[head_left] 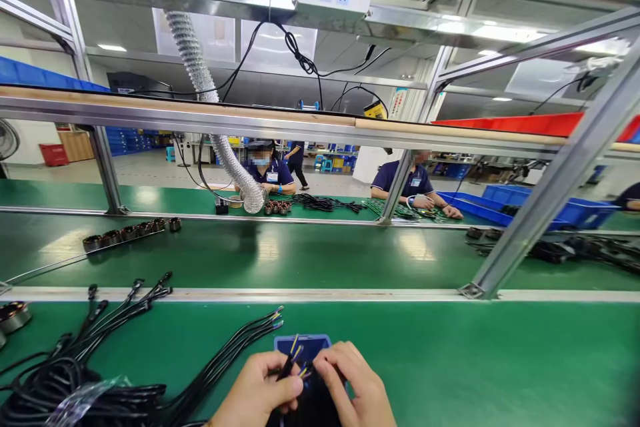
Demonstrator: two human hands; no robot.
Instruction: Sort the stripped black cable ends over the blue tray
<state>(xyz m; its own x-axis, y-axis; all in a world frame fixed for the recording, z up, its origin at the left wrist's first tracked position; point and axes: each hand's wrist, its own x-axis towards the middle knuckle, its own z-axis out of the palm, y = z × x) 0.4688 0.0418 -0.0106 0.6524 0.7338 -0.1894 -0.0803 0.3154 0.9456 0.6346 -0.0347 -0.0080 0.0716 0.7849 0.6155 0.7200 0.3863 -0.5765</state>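
Note:
My left hand [273, 387], low in the middle of the head view, is closed on black cables [287, 368] whose stripped ends show yellow and blue wires. Close on its right, my right hand [353, 383] has thumb and forefinger pinched together beside the wire ends; what lies between the fingertips is too small to make out. A small blue bin [310, 345] stands just behind and beneath both hands. To the left, a bundle of black cables [215, 363] lies on the green bench, its wire ends pointing at the bin.
Coiled black cables [65, 390] with plastic wrap lie at the left. Copper-wound rings [130, 233] sit on the middle green surface [300, 257]. A metal post [540, 180] slants up at the right. Two people sit across the bench near blue trays [575, 210]; a silver duct [235, 170] hangs down.

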